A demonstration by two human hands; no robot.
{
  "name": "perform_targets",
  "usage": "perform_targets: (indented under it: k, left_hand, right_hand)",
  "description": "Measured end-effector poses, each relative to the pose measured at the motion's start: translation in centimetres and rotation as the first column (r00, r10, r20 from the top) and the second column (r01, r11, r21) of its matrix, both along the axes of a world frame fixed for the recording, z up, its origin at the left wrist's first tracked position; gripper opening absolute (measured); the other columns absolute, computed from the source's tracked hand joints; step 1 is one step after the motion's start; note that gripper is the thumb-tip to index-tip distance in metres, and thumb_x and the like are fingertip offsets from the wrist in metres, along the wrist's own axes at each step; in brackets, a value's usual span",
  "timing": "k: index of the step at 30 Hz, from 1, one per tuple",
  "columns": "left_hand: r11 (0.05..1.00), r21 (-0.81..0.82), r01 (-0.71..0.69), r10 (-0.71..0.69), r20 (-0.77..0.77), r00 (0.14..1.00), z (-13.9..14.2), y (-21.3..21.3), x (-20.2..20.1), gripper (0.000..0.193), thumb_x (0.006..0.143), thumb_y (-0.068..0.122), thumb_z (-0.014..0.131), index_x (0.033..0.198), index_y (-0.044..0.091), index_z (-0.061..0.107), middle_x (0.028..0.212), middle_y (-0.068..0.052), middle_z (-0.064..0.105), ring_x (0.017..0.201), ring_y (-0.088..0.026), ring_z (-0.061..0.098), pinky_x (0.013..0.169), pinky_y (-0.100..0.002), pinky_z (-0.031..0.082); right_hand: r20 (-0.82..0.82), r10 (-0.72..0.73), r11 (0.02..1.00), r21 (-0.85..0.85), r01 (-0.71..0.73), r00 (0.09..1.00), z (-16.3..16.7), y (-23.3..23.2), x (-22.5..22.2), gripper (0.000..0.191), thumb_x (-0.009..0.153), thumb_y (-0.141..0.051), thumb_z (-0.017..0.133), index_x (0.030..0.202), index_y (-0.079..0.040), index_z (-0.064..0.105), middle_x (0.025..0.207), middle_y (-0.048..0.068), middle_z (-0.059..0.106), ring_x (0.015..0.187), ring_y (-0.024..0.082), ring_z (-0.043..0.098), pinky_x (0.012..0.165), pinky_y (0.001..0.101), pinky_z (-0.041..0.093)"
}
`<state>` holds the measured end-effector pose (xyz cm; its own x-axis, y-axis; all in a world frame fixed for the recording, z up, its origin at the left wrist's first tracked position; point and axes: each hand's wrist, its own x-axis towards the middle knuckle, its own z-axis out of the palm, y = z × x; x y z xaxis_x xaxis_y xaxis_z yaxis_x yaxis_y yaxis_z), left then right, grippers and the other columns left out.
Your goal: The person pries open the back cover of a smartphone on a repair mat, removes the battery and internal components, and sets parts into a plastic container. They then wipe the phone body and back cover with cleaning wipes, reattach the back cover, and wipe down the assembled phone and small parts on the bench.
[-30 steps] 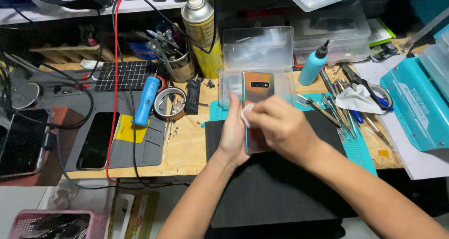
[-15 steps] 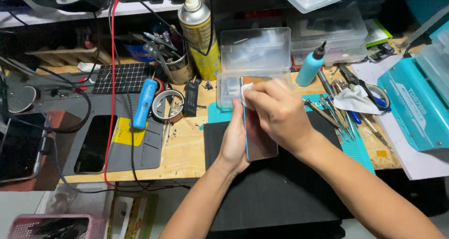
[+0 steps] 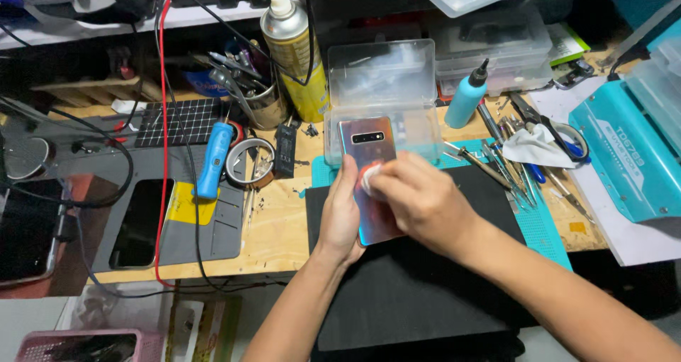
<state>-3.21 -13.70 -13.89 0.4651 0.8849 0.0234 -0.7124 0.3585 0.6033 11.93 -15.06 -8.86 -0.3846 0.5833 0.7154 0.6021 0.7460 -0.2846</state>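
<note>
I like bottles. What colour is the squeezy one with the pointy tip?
Light blue bottle, black tip, head view.
</note>
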Motion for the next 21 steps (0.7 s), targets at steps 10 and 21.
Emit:
perform_targets:
  k: [10, 21]
  left_hand:
    - [0.998, 0.036, -0.056, 0.058, -0.072, 0.996, 0.7, -0.4, -0.4, 0.05, 0.113, 0.038, 0.034, 0.144, 0.001, 0.049, 0.134, -0.014, 0.063, 0.121, -0.023, 0.063, 0.106, -0.039, 0.051]
    - [0.981, 0.128, -0.144, 0.166, -0.188, 0.968, -0.4, -0.9, 0.4, 0.056, 0.115, 0.041, 0.031, 0.145, -0.002, 0.05, 0.138, -0.011, 0.058, 0.129, -0.019, 0.056, 0.11, -0.035, 0.044]
  right_hand:
    - [-0.015, -0.052, 0.998, 0.017, 0.052, 0.999, 0.1, -0.3, 0.2, 0.023, 0.081, 0.007, 0.069, 0.103, 0.0, 0.067, 0.099, 0.012, 0.066, 0.09, 0.033, 0.065, 0.085, 0.0424, 0.057]
    - [-0.079, -0.103, 0.994, 0.035, 0.107, 0.991, -0.1, -0.2, -1.2, 0.022, 0.084, 0.006, 0.072, 0.104, 0.0, 0.068, 0.101, 0.012, 0.066, 0.09, 0.032, 0.065, 0.078, 0.0394, 0.054]
